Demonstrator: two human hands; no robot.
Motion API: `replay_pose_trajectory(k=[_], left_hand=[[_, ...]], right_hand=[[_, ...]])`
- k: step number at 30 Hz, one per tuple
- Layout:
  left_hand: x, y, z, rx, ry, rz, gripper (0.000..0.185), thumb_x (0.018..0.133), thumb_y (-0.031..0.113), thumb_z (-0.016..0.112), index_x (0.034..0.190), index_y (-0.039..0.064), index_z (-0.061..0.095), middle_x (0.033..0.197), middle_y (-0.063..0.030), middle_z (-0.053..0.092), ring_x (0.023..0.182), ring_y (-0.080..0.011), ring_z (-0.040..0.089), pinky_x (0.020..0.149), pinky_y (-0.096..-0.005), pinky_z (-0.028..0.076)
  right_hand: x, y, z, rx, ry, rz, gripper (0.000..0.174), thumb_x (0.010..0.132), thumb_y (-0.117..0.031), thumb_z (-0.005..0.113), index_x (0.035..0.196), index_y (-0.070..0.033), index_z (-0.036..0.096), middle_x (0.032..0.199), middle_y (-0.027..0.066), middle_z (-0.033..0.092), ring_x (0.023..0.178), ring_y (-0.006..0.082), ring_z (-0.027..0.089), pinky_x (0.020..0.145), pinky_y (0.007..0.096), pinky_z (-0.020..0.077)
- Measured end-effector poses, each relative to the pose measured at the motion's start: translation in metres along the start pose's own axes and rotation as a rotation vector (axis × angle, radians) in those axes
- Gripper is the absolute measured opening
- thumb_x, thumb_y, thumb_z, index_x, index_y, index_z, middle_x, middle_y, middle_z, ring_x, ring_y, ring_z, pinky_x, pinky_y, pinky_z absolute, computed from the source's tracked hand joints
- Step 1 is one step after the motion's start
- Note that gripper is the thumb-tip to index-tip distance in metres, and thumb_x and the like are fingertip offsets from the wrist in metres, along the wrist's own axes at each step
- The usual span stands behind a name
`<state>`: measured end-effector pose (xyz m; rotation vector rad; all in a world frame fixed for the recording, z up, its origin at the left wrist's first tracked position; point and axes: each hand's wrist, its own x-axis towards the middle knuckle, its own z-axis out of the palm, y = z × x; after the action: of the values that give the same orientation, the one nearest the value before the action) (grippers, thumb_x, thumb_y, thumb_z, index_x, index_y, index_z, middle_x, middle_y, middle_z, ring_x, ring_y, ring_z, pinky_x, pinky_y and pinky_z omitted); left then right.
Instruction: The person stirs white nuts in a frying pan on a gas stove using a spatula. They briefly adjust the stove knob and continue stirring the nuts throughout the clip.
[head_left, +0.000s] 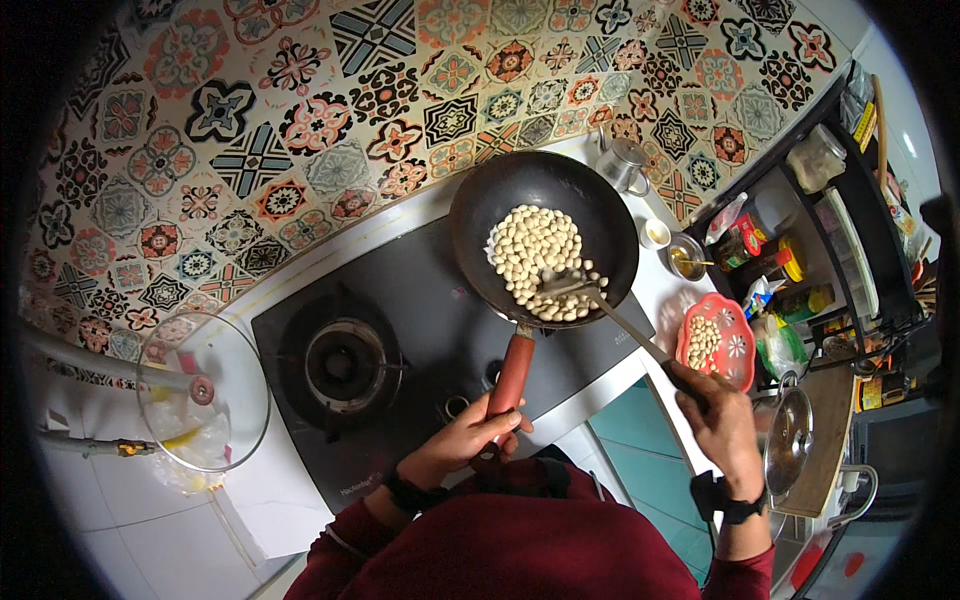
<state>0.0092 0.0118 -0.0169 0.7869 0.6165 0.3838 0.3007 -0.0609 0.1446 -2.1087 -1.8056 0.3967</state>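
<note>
A dark wok (592, 202) rests over the right side of a black glass gas hob (442, 300). Pale, rounded nuts or beans (534, 244) are heaped in its lower left part. My left hand (480, 431) grips the wok's reddish-brown handle (514, 371). In my right hand (716, 420) is the dark handle of a metal spatula (634, 330). Its blurred blade lies among the nuts or beans near the wok's lower edge. Just beyond my right hand, a red scalloped plastic basket (739, 352) holds more of these pale pieces (703, 341).
Left of the hob, a glass lid (244, 382) lies over plastic bags, near a grey hose (97, 356). A metal pot (622, 161), a small white cup (655, 234) and a metal bowl (686, 255) stand behind the basket. Seasoning jars (739, 251) fill the right-hand rack. A lidded saucepan (787, 442) stands nearby.
</note>
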Motion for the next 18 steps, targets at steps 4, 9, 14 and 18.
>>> replay_pose_trajectory(k=[4, 9, 14, 18], left_hand=[[0.0, 0.0, -0.001, 0.012, 0.005, -0.009, 0.04, 0.103, 0.023, 0.051, 0.133, 0.0, 0.039, 0.105, -0.0058, 0.062, 0.074, -0.0088, 0.056, 0.065, -0.025, 0.049], [0.001, -0.001, -0.003, 0.035, -0.002, -0.003, 0.038, 0.103, 0.024, 0.052, 0.133, 0.002, 0.04, 0.106, -0.0058, 0.062, 0.074, -0.0085, 0.056, 0.065, -0.0249, 0.048], [0.001, 0.0, -0.001, 0.038, 0.005, -0.01, 0.038, 0.103, 0.025, 0.052, 0.133, 0.003, 0.041, 0.107, -0.0059, 0.062, 0.074, -0.0084, 0.056, 0.065, -0.0251, 0.048], [0.0, 0.001, 0.001, 0.028, 0.013, -0.016, 0.04, 0.103, 0.025, 0.052, 0.133, 0.002, 0.04, 0.108, -0.0067, 0.061, 0.074, -0.0089, 0.056, 0.065, -0.0255, 0.048]], right_hand=[[-0.009, -0.03, -0.058, 0.025, -0.068, 0.102, 0.031, 0.083, -0.005, 0.068, 0.114, -0.004, 0.07, 0.1, 0.0206, 0.07, 0.087, 0.0367, 0.07, 0.079, 0.0399, 0.0538], [0.002, -0.019, -0.054, -0.066, -0.12, 0.013, 0.033, 0.081, -0.007, 0.068, 0.114, -0.01, 0.071, 0.094, 0.0185, 0.07, 0.082, 0.0354, 0.069, 0.075, 0.0393, 0.0541], [0.043, 0.01, 0.059, -0.109, 0.145, -0.172, 0.034, 0.088, -0.015, 0.067, 0.121, -0.02, 0.064, 0.083, 0.0174, 0.062, 0.07, 0.0372, 0.064, 0.063, 0.0448, 0.0531], [0.071, 0.023, 0.113, -0.164, 0.175, -0.059, 0.034, 0.093, -0.017, 0.061, 0.127, -0.02, 0.059, 0.085, 0.0181, 0.061, 0.073, 0.0386, 0.064, 0.062, 0.0457, 0.0534]])
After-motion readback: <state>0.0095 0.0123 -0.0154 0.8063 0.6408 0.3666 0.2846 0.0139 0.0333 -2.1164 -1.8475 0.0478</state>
